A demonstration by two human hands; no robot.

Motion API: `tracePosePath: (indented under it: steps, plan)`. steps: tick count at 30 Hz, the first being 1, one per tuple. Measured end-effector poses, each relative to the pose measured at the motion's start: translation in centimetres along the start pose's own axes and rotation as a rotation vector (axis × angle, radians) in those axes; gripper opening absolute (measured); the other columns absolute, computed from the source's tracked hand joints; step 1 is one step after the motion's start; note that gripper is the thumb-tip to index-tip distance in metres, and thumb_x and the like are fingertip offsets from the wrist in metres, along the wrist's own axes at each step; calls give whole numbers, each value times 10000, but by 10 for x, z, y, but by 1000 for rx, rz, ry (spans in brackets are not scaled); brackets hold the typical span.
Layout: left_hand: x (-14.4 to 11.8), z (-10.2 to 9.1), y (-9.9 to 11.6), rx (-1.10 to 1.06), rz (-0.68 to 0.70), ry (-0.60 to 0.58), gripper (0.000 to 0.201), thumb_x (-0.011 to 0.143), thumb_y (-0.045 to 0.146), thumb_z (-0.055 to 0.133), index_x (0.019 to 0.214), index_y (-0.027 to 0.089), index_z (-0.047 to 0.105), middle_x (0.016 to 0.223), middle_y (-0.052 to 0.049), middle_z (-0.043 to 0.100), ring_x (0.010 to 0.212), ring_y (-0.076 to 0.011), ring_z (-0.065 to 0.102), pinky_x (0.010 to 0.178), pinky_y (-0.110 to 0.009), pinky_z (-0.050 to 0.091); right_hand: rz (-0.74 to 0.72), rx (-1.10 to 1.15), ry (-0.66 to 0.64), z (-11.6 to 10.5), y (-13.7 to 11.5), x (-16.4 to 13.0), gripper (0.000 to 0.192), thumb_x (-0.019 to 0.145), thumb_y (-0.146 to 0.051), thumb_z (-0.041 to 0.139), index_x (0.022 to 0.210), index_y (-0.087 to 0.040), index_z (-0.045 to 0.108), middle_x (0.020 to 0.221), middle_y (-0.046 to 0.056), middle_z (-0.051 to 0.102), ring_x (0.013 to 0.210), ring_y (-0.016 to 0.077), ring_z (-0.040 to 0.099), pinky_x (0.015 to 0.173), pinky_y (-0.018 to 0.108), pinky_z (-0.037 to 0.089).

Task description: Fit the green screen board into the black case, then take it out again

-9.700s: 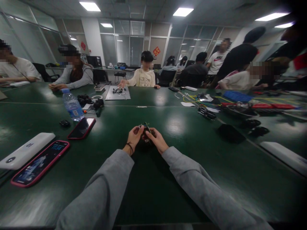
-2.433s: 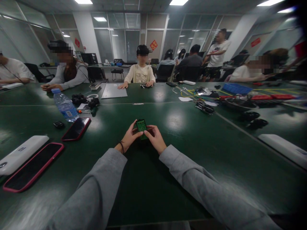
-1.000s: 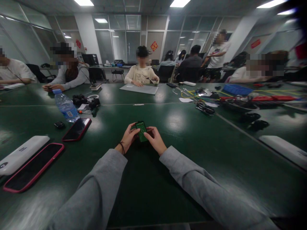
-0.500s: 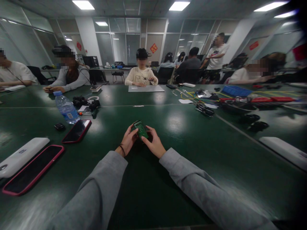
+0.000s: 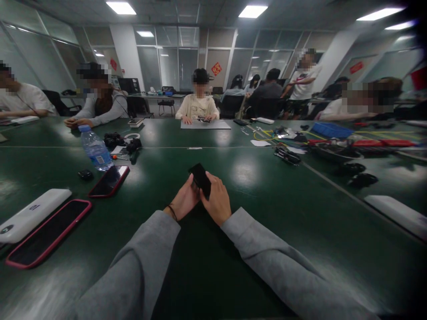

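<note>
Here both hands pinch one black module [image 5: 200, 176]: left hand [image 5: 185, 202] steadies its lower edge, right hand [image 5: 217, 201] wraps its side, tilting it for inspection above table [image 5: 267, 186].

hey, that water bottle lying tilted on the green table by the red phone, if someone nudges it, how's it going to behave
The water bottle leans rather than stands upright, so a nudge would probably tip it over. Its round body would then likely roll across the glossy table. The clear, thin-looking plastic suggests it would give a little under a squeeze and be fairly light; how full it is cannot be told.
</note>
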State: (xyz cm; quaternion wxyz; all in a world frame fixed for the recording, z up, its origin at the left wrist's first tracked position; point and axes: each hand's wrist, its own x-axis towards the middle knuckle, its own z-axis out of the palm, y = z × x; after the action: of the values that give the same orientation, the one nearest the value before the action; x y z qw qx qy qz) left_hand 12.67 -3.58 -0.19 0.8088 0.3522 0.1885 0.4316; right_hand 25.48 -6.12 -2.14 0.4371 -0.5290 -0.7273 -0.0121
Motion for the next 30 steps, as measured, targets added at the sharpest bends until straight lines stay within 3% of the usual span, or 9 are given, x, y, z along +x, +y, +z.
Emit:
tracePosePath:
  steps: [5, 11, 18, 23, 27, 30]
  plan:
    - [3, -3, -5, -44, -35, 126, 714, 750, 727, 337, 1158, 179, 545, 1093, -104, 609, 1115, -240, 509, 972, -385, 382, -164, -98, -192, 1, -15, -5, 653, 793, -191, 493, 1397, -192, 245, 1339, 125, 362, 1227, 290, 335, 973, 489, 352]
    - [1, -16, -1, -55, -85, 198, 890, 673, 817, 266, 1171, 136, 550, 1053, -144, 623, 1079, -282, 535, 922, -417, 419, -236, -10, -228, -6, -21, -6, 621, 829, -318, 491, 1385, -192, 244, 1387, 110, 301, 1281, 271, 268, 1030, 483, 301]
    - [6, -21, -4, -79, -42, 179, 824, 684, 796, 304, 1244, 226, 506, 1069, -93, 626, 993, -254, 581, 879, -397, 444, -133, 56, -52, -11, -23, -7, 622, 847, -379, 480, 1386, -221, 214, 1349, 108, 318, 1262, 251, 302, 1040, 462, 299]
    - [5, -19, -3, -144, -47, 117, 745, 730, 740, 346, 1278, 252, 475, 1094, -77, 617, 960, -230, 596, 868, -375, 444, -245, -2, 19, -14, -25, -9, 757, 836, -400, 504, 1423, -227, 59, 1414, 103, 253, 1314, 252, 247, 1053, 456, 277]
    - [2, -14, 2, -185, -85, 97, 721, 759, 711, 339, 1268, 222, 487, 1089, -100, 615, 962, -228, 600, 891, -382, 425, -403, -63, -39, -13, -29, -9, 700, 857, -380, 481, 1415, -213, 92, 1409, 80, 312, 1321, 220, 261, 1077, 446, 224]
    - [1, -12, 4, -210, -139, 93, 717, 767, 702, 339, 1240, 192, 514, 1072, -118, 618, 960, -234, 603, 903, -390, 413, -413, -116, -135, -13, -33, -8, 578, 886, -366, 431, 1389, -186, 207, 1371, 69, 388, 1317, 193, 276, 1091, 420, 184]
